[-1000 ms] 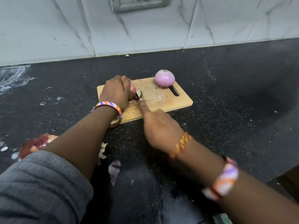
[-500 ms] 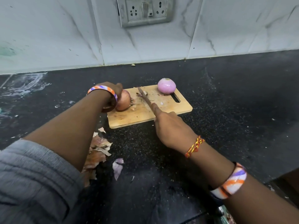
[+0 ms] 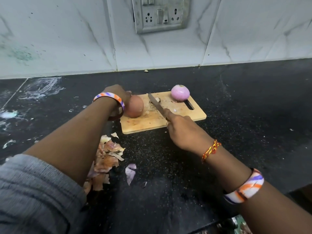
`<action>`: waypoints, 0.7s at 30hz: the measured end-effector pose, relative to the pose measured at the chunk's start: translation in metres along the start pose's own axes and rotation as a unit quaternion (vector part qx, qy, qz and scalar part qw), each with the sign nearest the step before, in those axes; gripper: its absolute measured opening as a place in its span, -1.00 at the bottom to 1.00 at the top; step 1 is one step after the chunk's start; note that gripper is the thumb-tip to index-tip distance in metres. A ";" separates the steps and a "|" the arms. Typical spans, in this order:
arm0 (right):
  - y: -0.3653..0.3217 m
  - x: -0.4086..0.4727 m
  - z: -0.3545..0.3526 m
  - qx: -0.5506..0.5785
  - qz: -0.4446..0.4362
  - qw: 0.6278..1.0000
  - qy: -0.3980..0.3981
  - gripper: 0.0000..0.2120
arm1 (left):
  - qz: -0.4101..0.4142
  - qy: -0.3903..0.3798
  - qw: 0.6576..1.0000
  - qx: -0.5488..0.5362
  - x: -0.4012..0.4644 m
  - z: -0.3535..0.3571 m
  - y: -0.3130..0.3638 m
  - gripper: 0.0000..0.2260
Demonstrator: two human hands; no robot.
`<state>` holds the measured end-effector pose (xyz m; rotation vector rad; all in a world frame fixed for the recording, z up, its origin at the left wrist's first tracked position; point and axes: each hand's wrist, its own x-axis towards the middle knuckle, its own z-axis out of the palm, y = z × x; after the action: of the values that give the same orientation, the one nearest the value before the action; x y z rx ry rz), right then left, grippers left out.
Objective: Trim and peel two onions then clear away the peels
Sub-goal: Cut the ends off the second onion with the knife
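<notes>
A wooden cutting board (image 3: 192,115) lies on the black counter. An unpeeled brown onion (image 3: 135,107) sits at the board's left end, and my left hand (image 3: 118,93) holds it from behind and the left. A peeled pink onion (image 3: 180,92) stands at the board's far right corner. My right hand (image 3: 184,130) grips a knife (image 3: 156,104) whose blade lies across the board's middle, pointing away, just right of the brown onion. A cut-off end piece (image 3: 157,99) and crumbs lie by the blade.
A heap of dry onion peels (image 3: 108,156) lies on the counter in front of the board's left end, with a purple peel scrap (image 3: 130,173) beside it. A tiled wall with a socket plate (image 3: 160,14) rises behind. White smears mark the counter's left.
My left hand has slid from on top of the brown onion to its far left side, uncovering it. The knife has pulled slightly back from the onion. The camera has tilted up.
</notes>
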<state>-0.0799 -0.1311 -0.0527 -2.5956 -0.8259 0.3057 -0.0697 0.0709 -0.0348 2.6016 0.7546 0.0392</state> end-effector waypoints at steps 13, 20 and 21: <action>0.006 0.002 0.002 0.187 0.027 0.979 0.070 -0.50 | 0.149 -0.207 0.965 -0.054 -0.015 -0.010 -0.001 -0.41; 0.003 -0.001 -0.002 0.304 0.030 0.951 0.050 -0.49 | 0.169 -0.003 0.981 -0.097 -0.005 0.017 -0.011 -0.49; 0.002 -0.002 -0.001 0.284 0.020 0.957 0.050 -0.48 | 0.170 -0.011 0.982 -0.080 -0.003 0.018 -0.011 -0.49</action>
<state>-0.0806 -0.1343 -0.0526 -2.0694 -0.5485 0.3590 -0.0750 0.0708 -0.0560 2.5406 0.2799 0.1647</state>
